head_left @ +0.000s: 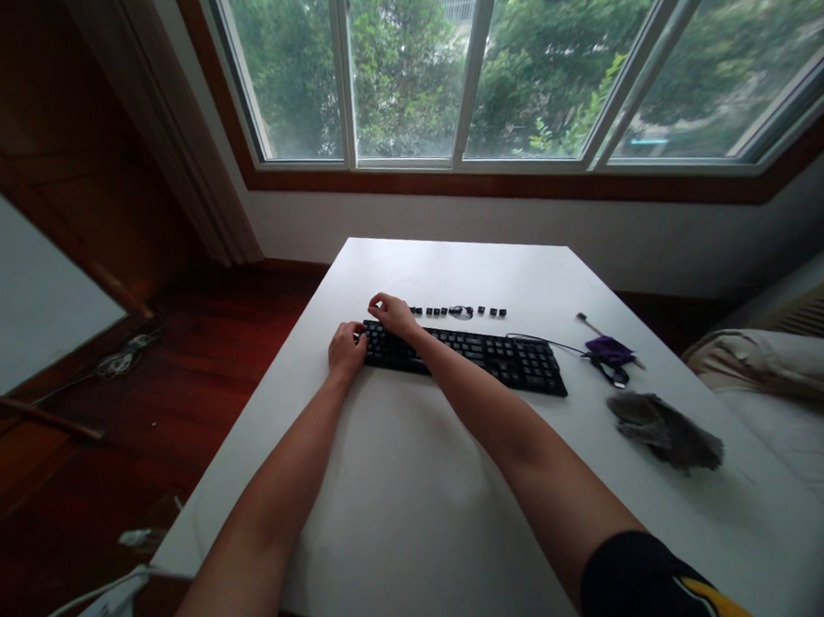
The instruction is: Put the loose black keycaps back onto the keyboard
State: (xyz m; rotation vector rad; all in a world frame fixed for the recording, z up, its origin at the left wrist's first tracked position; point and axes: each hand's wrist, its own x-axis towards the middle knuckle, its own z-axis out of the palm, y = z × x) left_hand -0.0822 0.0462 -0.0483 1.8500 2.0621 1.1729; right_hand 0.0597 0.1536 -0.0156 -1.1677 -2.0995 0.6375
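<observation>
A black keyboard (477, 346) lies on the white table (396, 496), its cable running off to the right. At its left end, my left hand (347, 350) has its fingers curled against the edge, gripping it. Just above the keyboard's top left corner is my right hand (393, 315), thumb and fingertips pinched together; whatever is between them is too small to make out. Several loose black keycaps (436, 312) stand in a row behind the keyboard, partly hidden by my right hand. Among them lies a small tool with thin wire loops (462, 312).
On the table's right side are a purple cloth (610, 349), a thin stick with a dark tip (581, 318), the cable's USB plug (619, 381) and a crumpled grey cloth (663, 431). A window (404, 67) is beyond the table; bedding (751, 371) lies at right.
</observation>
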